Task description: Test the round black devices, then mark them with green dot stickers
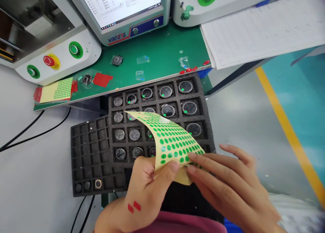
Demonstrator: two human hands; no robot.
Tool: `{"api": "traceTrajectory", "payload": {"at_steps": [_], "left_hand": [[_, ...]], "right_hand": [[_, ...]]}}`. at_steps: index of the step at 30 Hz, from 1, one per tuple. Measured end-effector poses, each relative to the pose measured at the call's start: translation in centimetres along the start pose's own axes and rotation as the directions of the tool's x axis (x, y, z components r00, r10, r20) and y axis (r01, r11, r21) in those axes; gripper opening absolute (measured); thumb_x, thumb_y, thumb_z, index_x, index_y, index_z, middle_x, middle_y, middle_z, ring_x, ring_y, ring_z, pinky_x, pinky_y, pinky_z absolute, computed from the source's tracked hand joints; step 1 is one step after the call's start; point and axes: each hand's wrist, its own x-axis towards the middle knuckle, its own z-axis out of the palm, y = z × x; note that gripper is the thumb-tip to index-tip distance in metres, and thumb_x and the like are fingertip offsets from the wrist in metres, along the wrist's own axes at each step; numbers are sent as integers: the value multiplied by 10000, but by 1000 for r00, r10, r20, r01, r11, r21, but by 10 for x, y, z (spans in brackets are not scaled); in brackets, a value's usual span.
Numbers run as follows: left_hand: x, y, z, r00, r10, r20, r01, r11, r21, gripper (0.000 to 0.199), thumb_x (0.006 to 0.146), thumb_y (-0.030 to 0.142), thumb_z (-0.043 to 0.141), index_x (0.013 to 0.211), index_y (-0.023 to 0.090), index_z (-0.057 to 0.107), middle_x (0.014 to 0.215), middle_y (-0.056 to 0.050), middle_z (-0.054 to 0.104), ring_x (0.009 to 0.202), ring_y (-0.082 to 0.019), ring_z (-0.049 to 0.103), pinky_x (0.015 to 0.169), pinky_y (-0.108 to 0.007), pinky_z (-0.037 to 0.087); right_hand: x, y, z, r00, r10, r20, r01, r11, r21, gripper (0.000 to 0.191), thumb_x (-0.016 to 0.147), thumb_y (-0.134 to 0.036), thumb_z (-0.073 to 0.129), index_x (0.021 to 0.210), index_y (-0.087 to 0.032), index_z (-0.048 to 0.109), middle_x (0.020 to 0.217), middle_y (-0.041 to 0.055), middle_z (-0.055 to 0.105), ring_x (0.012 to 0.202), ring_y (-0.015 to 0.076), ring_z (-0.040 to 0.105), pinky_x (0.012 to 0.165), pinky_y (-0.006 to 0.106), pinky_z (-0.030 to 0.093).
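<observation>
A curved yellow sheet with rows of round green stickers [175, 136] is held above a black foam tray [207, 124]. My left hand [149, 189] grips its lower left edge, the thumb on top; two red marks show near the wrist. At the sheet's lower right edge, the fingertips of my right hand [228, 182] press together on the sheet. Round watch-like parts, such as this one [185, 87], sit in the tray's compartments; several carry a green dot. The sheet hides some compartments.
A second black tray [86, 151] with small round parts lies at the left. Behind are a green bench [162, 46], a monitor [122, 6], machine housings with buttons, papers [254, 29], and another green-dotted sheet [58, 90] beside red sticker strips.
</observation>
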Motion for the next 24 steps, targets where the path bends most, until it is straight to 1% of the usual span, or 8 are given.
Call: {"api": "traceTrajectory", "payload": {"at_steps": [9, 12, 14, 17, 18, 20, 22, 24], "left_hand": [[0, -5, 0, 972, 188, -139, -154, 962, 225, 431, 909, 406, 572, 559, 161, 628, 481, 19, 523, 443, -82, 393, 433, -188, 364], [2, -14, -14, 906, 236, -352, -165, 961, 221, 418, 850, 377, 659, 494, 162, 618, 430, 23, 524, 399, -89, 434, 409, -191, 398], [5, -21, -34, 729, 290, -621, -261, 955, 140, 314, 778, 358, 743, 544, 165, 663, 487, 18, 601, 451, -116, 539, 454, -202, 477], [5, -28, -75, 279, 292, -915, -550, 829, 97, 186, 672, 305, 833, 671, 164, 712, 638, 22, 695, 588, -147, 654, 594, -256, 588], [4, -29, -88, 169, 277, -946, -616, 779, 118, 196, 642, 287, 852, 681, 159, 709, 668, 25, 704, 611, -149, 667, 628, -273, 605], [-2, -33, -110, 55, 253, -966, -672, 725, 152, 215, 609, 264, 867, 680, 153, 697, 687, 29, 705, 624, -146, 675, 662, -284, 619], [-8, -40, -124, 25, 233, -972, -672, 723, 156, 214, 612, 265, 861, 685, 152, 694, 676, 26, 703, 630, -145, 678, 660, -269, 618], [-12, -50, -131, 37, 200, -979, -641, 756, 131, 207, 644, 288, 838, 708, 148, 699, 670, 15, 706, 648, -155, 687, 662, -270, 617]], "right_hand": [[9, -15, 17, 974, 170, -148, -164, 985, 50, 150, 911, -63, 547, 896, -196, 615, 956, 48, 737, 895, 182, 654, 991, 447, 458], [17, -10, 17, 974, 162, -160, -159, 987, 34, 167, 911, -61, 520, 859, -201, 596, 957, 56, 697, 921, 186, 640, 994, 420, 462], [28, 0, 25, 972, 163, -171, -157, 987, 44, 157, 900, -49, 532, 862, -191, 589, 971, 69, 671, 921, 176, 639, 923, 350, 501], [54, 17, 55, 984, 168, -58, -155, 971, 184, 143, 895, -46, 551, 870, -185, 573, 908, 52, 649, 845, 144, 639, 754, 246, 522], [62, 20, 68, 985, 166, 42, -171, 954, 247, 140, 901, -57, 548, 854, -188, 564, 865, 36, 639, 798, 137, 632, 708, 234, 515], [74, 20, 96, 939, 153, 307, -253, 913, 320, 155, 907, -78, 535, 804, -193, 549, 800, 8, 615, 706, 125, 605, 637, 225, 494], [79, 13, 120, 846, 146, 512, -340, 888, 308, 172, 893, -74, 536, 768, -192, 545, 767, -10, 600, 631, 111, 575, 583, 214, 465], [77, 3, 138, 782, 147, 606, -382, 881, 280, 184, 869, -54, 536, 746, -191, 544, 725, -26, 589, 581, 99, 560, 549, 203, 438]]}}
